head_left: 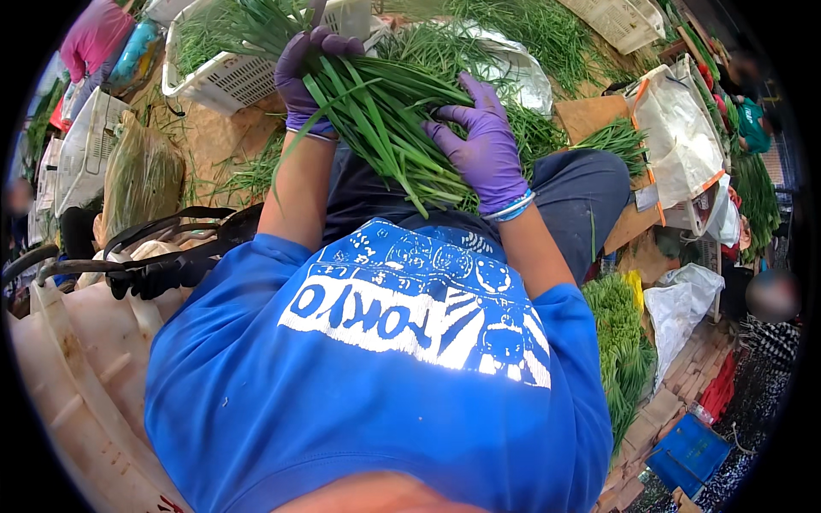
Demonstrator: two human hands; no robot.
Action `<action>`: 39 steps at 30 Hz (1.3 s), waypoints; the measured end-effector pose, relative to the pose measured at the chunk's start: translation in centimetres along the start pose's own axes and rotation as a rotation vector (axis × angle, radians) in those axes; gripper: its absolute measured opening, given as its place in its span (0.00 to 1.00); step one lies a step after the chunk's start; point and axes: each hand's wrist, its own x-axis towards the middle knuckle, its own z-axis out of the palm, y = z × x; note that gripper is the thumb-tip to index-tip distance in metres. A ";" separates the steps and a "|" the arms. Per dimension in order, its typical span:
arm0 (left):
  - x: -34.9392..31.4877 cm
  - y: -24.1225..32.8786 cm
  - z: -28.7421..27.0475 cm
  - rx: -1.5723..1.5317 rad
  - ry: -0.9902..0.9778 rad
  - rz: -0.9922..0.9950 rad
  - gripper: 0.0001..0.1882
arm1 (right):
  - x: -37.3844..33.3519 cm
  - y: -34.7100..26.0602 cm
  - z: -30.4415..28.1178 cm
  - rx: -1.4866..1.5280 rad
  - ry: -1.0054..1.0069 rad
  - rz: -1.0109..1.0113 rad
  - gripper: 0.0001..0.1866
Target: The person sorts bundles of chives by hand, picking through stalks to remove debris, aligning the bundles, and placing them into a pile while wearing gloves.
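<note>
A bunch of long, flat green garlic chives (376, 111) lies slanting across my lap, leaves toward the upper left and pale stalk ends toward the lower right. My left hand (310, 81), in a purple glove, is closed round its leafy part. At the stalk end, my right hand (479, 141), gloved in the same purple, holds the bunch with its fingers laid over the stalks. Part of its grip is hidden by the leaves. Several loose blades hang off the bunch over my left wrist.
Ahead on the left stands a white slatted crate (231, 85) with greens in it. Loose chives (547, 38) cover the ground ahead. A cardboard sheet (590, 115) lies right of my knee, and more chives (617, 342) are heaped by my right side. Other people work nearby.
</note>
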 end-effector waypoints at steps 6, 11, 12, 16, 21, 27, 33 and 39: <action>-0.1 -1.0 0.2 -0.058 0.029 -0.045 0.06 | -0.2 0.2 0.9 0.138 0.005 0.131 0.17; -0.7 -2.1 1.3 0.025 -0.062 -0.064 0.29 | 0.0 -0.1 1.6 -0.002 0.041 0.139 0.25; -0.5 -2.2 1.0 -0.002 -0.046 -0.061 0.29 | 0.1 -0.5 1.5 0.048 0.025 0.178 0.26; -0.8 -2.7 0.5 0.138 -0.021 -0.037 0.30 | 0.5 -0.5 2.3 0.080 0.088 0.195 0.21; -1.1 -3.2 0.6 0.131 0.044 -0.075 0.20 | 0.6 -0.1 2.9 0.188 0.238 0.131 0.12; 0.1 0.0 -0.9 -0.074 0.096 -0.017 0.09 | -0.8 -1.0 0.1 0.941 0.268 0.187 0.05; 0.6 3.1 -1.1 0.093 0.069 0.208 0.17 | -1.3 0.3 -4.8 1.435 0.121 0.074 0.07; 0.6 3.2 -1.5 0.260 0.108 0.265 0.19 | -0.9 -1.9 -5.4 -0.042 0.032 -0.405 0.19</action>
